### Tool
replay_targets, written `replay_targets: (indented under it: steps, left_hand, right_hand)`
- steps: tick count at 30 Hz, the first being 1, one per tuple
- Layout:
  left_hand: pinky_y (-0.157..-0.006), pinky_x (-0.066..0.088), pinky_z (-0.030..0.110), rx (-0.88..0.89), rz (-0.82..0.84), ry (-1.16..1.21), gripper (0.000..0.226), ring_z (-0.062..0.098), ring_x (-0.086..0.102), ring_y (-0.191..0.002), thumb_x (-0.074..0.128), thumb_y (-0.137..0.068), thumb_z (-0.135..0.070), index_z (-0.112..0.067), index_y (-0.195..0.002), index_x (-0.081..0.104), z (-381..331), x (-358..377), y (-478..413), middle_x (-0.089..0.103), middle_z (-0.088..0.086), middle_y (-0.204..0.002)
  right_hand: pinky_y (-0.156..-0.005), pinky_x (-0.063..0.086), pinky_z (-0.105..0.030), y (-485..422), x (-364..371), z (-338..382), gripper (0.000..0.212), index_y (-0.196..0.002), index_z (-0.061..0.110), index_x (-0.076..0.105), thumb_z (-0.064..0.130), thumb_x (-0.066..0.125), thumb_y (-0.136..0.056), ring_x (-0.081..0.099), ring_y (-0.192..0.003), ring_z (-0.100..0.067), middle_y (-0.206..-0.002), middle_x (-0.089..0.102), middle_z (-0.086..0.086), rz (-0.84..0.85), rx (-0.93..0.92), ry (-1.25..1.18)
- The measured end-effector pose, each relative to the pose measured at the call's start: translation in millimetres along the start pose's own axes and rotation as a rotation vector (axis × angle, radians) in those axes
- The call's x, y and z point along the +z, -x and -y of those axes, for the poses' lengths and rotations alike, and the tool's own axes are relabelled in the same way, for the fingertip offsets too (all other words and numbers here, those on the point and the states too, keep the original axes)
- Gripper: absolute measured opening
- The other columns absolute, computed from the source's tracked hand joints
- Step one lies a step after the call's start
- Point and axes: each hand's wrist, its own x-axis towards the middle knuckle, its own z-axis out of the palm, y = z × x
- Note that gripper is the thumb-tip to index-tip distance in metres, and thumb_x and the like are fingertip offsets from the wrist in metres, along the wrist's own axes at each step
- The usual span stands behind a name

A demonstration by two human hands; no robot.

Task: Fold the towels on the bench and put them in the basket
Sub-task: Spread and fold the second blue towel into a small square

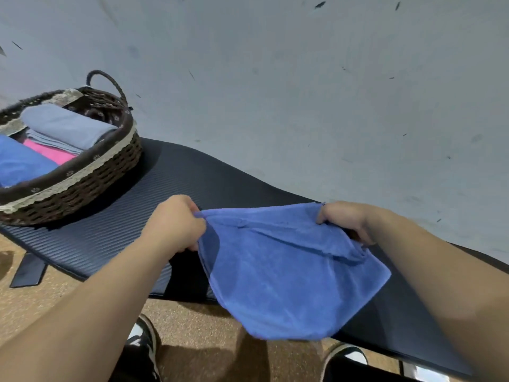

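Both hands, the left hand (176, 221) and right hand (344, 220), are pinching the blue towel's (289, 271) top corners. They are holding it stretched flat for folding, right of the basket (82, 177).

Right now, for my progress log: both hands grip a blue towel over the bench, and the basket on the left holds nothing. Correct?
Not quite: the head view shows the basket holding folded towels, grey, pink and blue. The rest stands: left hand and right hand grip the blue towel over the bench.
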Motion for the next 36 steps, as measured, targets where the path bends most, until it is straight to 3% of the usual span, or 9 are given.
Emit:
replay_targets:
  steps: [5,10,12,14,16,24,29,32,36]
  left_hand:
    - [-0.084,0.047,0.038,0.209,-0.148,0.063,0.052,0.031,0.065,-0.106,0.058,-0.091,-0.012,-0.019,-0.141,0.049,-27.2,19.4,-0.3,0.056,0.007,-0.134]
    - [-0.099,0.050,0.046,0.520,0.028,-0.272,0.065,0.031,0.053,-0.128,0.057,-0.093,-0.049,-0.021,-0.148,0.039,-50.7,57.4,64.0,0.028,0.005,-0.161]
    - [-0.122,0.025,0.058,0.430,0.228,-0.534,0.091,0.042,0.016,-0.155,0.042,-0.092,-0.072,-0.023,-0.163,0.011,-48.7,76.8,85.0,0.000,0.011,-0.171]
    - [-0.124,-0.001,0.066,0.355,0.328,-0.649,0.099,0.043,-0.020,-0.156,0.028,-0.092,-0.080,-0.026,-0.163,-0.015,-41.7,89.4,91.9,-0.026,0.009,-0.170]
    - [-0.122,-0.009,0.067,0.358,0.295,-0.661,0.098,0.039,-0.032,-0.153,0.019,-0.091,-0.083,-0.029,-0.161,-0.023,-31.4,91.0,83.3,-0.035,0.007,-0.166]
    - [-0.127,-0.015,0.049,0.463,0.269,-0.481,0.087,0.015,-0.026,-0.156,0.006,-0.085,-0.085,-0.047,-0.162,0.000,-17.4,58.0,28.6,-0.020,-0.010,-0.171]
    - [-0.128,-0.010,0.049,0.573,0.151,-0.608,0.100,0.026,-0.011,-0.160,-0.004,-0.082,-0.082,-0.029,-0.166,0.007,-26.8,59.9,42.2,-0.007,0.007,-0.174]
    - [-0.128,-0.004,0.053,0.635,0.187,-0.699,0.103,0.031,-0.008,-0.160,-0.009,-0.074,-0.076,-0.029,-0.165,0.003,-29.2,70.1,63.3,-0.008,0.008,-0.174]
    - [-0.123,0.008,0.068,0.675,0.184,-0.772,0.095,0.041,0.000,-0.159,0.005,-0.086,-0.077,-0.028,-0.166,0.011,-17.2,81.9,80.6,-0.002,0.015,-0.173]
  right_hand:
    - [-0.068,0.060,-0.039,-11.9,0.1,-27.9,0.026,-0.104,-0.001,0.070,0.023,0.066,-0.098,0.072,-0.076,-0.030,-0.098,0.076,-0.018,-0.287,-0.137,-0.322]
    - [-0.075,0.055,-0.043,-22.3,-1.3,-41.3,0.039,-0.078,0.010,0.060,0.044,0.068,-0.094,0.068,-0.080,-0.034,-0.081,0.071,-0.010,-0.562,-0.253,-0.110]
    - [-0.072,0.048,-0.040,-23.1,-0.7,-37.2,0.036,-0.087,0.015,0.055,0.049,0.061,-0.097,0.062,-0.082,-0.029,-0.083,0.063,-0.001,-0.617,-0.281,-0.024]
    - [-0.074,0.046,-0.040,-26.8,-1.1,-29.2,0.034,-0.096,0.017,0.052,0.051,0.053,-0.101,0.059,-0.087,-0.027,-0.090,0.062,0.001,-0.650,-0.285,0.016]
    - [-0.076,0.045,-0.041,-33.4,-2.0,-22.3,0.036,-0.101,0.016,0.051,0.052,0.045,-0.104,0.059,-0.093,-0.030,-0.097,0.062,-0.002,-0.668,-0.282,0.043]
    - [-0.069,0.039,-0.040,-38.3,8.4,-23.7,0.042,-0.109,0.011,0.048,0.050,0.031,-0.109,0.056,-0.086,-0.035,-0.097,0.058,-0.010,-0.790,-0.231,0.369]
    - [-0.099,0.048,-0.050,-26.6,32.8,-41.2,0.059,-0.131,0.008,0.060,0.052,0.032,-0.103,0.056,-0.122,-0.040,-0.134,0.059,-0.017,-0.937,-0.674,0.566]
    - [-0.126,0.023,-0.049,-16.8,50.8,-52.7,0.083,-0.156,0.012,0.042,0.064,0.015,-0.096,0.029,-0.154,-0.034,-0.165,0.033,-0.016,-0.705,-0.721,0.664]
    - [-0.129,-0.005,-0.041,-16.3,62.6,-64.1,0.094,-0.166,0.019,0.004,0.071,-0.004,-0.088,-0.010,-0.160,-0.021,-0.174,-0.005,-0.006,-0.585,-0.627,0.622]
